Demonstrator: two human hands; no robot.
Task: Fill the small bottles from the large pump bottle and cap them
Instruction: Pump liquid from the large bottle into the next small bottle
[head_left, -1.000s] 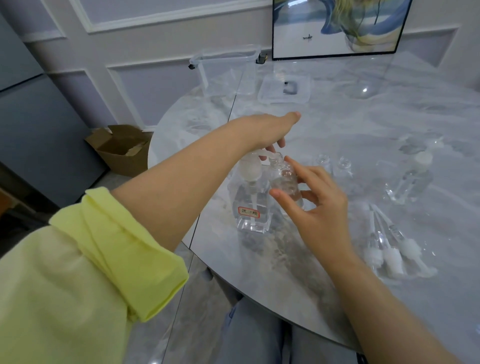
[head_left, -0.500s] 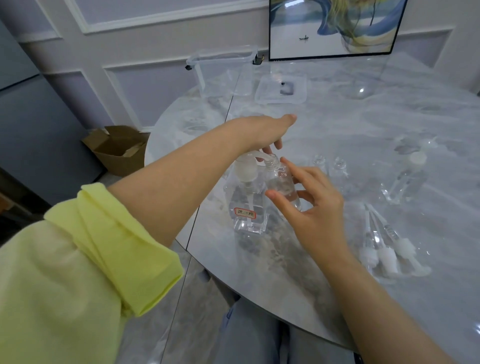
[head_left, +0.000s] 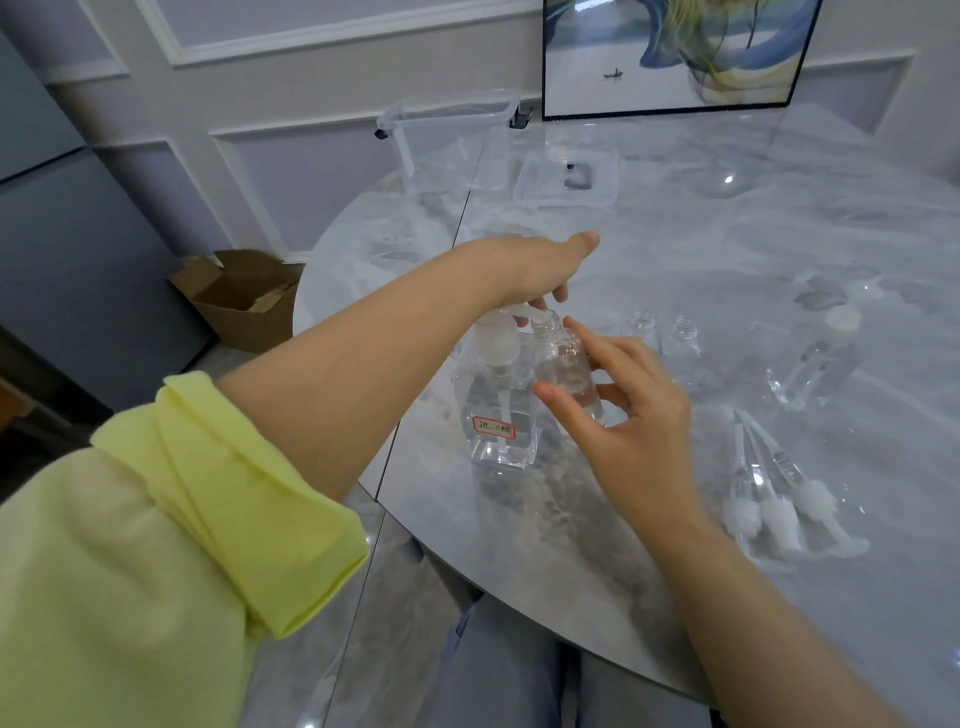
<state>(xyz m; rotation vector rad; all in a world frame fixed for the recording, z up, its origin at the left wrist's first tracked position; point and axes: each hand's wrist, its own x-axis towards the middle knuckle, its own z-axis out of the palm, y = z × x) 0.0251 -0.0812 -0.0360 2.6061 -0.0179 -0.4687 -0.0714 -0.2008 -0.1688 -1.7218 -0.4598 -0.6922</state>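
The left hand (head_left: 540, 270) is laid flat, fingers straight, on the white pump head of the large clear square bottle (head_left: 501, 410), evidently for pressing. The right hand (head_left: 621, 410) pinches a small clear round bottle (head_left: 563, 364), its open neck held under the spout to catch the liquid. Beyond the right hand, two uncapped bottles (head_left: 662, 338) wait; beside it lie white pump caps (head_left: 774, 512). The marbled grey surface (head_left: 727, 270) stands beside a panelled wall.
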